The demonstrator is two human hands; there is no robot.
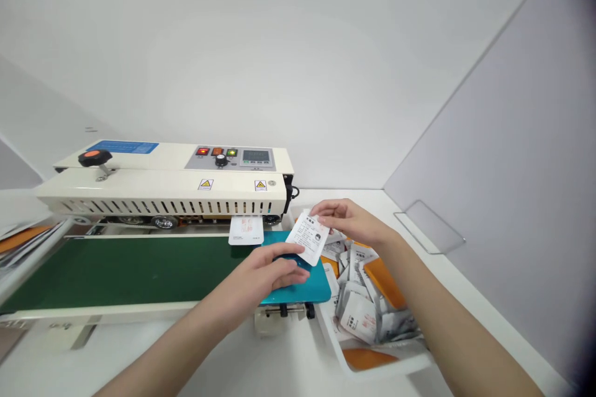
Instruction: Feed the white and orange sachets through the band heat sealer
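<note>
My right hand [349,220] pinches a small white printed sachet [307,238] by its upper right corner, above the blue end plate [302,288] of a conveyor. My left hand [272,268] is open over the same plate, its fingers stretched out; the index fingertip lies at the sachet's lower edge. A second white sachet [246,232] sits with its upper edge inside the slot of a cream band sealer [162,182] and its lower part over the green belt [153,269].
Right of the belt, a white bin [372,372] holds several loose white and orange sachets. A wire stand [431,227] rests by the right wall. More packets [28,241] lie at the far left. A black knob [94,157] tops the sealer.
</note>
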